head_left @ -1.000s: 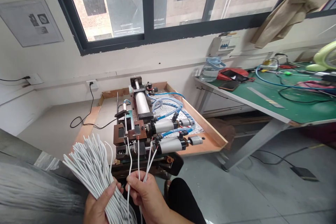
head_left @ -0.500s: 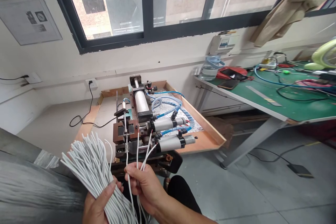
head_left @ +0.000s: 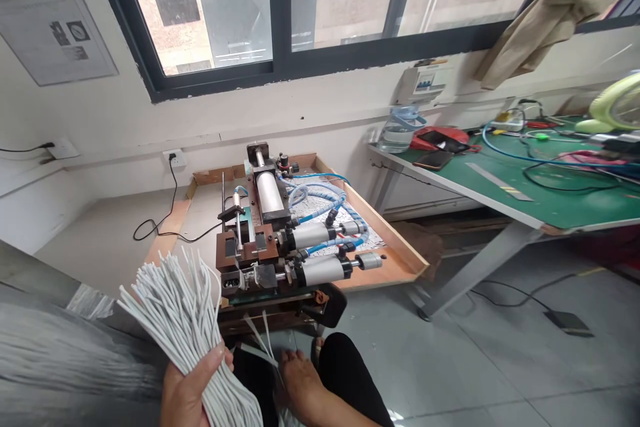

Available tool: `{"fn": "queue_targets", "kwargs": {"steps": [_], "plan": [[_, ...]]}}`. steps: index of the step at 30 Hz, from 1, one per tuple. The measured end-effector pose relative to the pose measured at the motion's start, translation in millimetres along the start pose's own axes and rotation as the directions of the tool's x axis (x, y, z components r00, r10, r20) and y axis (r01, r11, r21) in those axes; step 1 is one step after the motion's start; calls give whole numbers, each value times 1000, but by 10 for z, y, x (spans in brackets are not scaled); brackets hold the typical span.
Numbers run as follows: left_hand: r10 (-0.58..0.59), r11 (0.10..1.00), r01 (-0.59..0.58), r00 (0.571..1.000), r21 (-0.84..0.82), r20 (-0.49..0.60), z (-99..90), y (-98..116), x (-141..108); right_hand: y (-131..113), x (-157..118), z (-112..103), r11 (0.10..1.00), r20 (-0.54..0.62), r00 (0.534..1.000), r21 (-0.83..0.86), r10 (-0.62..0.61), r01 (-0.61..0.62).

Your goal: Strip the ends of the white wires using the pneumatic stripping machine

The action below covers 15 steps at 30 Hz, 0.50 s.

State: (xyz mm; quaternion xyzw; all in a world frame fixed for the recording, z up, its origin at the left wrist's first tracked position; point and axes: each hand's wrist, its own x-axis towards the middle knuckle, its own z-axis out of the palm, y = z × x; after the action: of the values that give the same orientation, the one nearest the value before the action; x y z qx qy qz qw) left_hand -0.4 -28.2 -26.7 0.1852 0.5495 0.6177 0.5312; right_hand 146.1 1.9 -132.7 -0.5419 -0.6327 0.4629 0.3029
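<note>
A thick bundle of white wires (head_left: 185, 320) stands up from my left hand (head_left: 193, 383), whose fingers and thumb are wrapped round it. Lower down, over my lap, my right hand (head_left: 303, 387) is closed on a few loose white wires (head_left: 267, 337); they stick up beside it, slightly blurred, and its fingertips are partly hidden. Ahead of both hands stands a pneumatic machine (head_left: 265, 213) with silver cylinders (head_left: 320, 270) and a brown metal block (head_left: 247, 248) at its front left. Neither hand touches the machine.
A wooden-edged tray (head_left: 390, 240) surrounds the machine, with blue air hoses (head_left: 345, 203) inside. On the right, a green-topped table (head_left: 565, 193) carries a phone (head_left: 434, 160), cables and a water jug (head_left: 397, 130). A pedal (head_left: 570, 322) lies on the floor. Plastic-wrapped strands (head_left: 65, 360) fill the lower left.
My right hand has moved down with its wires, away from the machine's front. The right-hand end pieces of the two front cylinders have shifted outward. My left hand still grips the bundle.
</note>
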Motion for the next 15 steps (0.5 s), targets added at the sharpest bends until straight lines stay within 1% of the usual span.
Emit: {"fn": "queue_targets", "kwargs": {"steps": [2, 3, 4, 5, 6, 7, 8, 9, 11, 13, 15], "plan": [[18, 1000, -18, 1000, 20, 18, 33, 0, -12, -175, 34, -96, 998, -42, 998, 41, -39, 41], [23, 999, -23, 1000, 22, 20, 52, -5, -17, -324, 56, -149, 988, -56, 995, 124, -84, 90], [23, 999, -23, 1000, 23, 18, 70, -14, -21, -496, 80, -198, 958, -43, 989, 245, -141, 147], [20, 1000, -21, 1000, 23, 12, 87, -24, -24, -673, 102, -238, 907, -37, 984, 383, -176, 177], [18, 1000, -18, 1000, 23, 4, 99, -37, -25, -841, 123, -265, 845, -23, 980, 504, -196, 181], [15, 1000, -15, 1000, 25, 0, 107, -49, -23, -983, 140, -277, 788, 3, 976, 590, -217, 173], [14, 1000, -14, 1000, 26, -4, 109, -59, -20, -1090, 153, -273, 727, 18, 978, 672, -210, 144], [15, 1000, -15, 1000, 22, -10, 106, -67, -16, -1160, 162, -256, 668, 36, 981, 737, -193, 104], [15, 1000, -15, 1000, 0, -23, 88, -72, -4, -1196, 171, -199, 552, 44, 992, 834, -115, 27], [-17, 999, 16, 999, -41, -41, 61, -64, 9, -1150, 176, -142, 434, 34, 999, 901, -21, -21], [-82, 993, 77, 995, -95, -55, 38, -50, 23, -1091, 187, -112, 329, 34, 998, 943, 45, -47]]}}
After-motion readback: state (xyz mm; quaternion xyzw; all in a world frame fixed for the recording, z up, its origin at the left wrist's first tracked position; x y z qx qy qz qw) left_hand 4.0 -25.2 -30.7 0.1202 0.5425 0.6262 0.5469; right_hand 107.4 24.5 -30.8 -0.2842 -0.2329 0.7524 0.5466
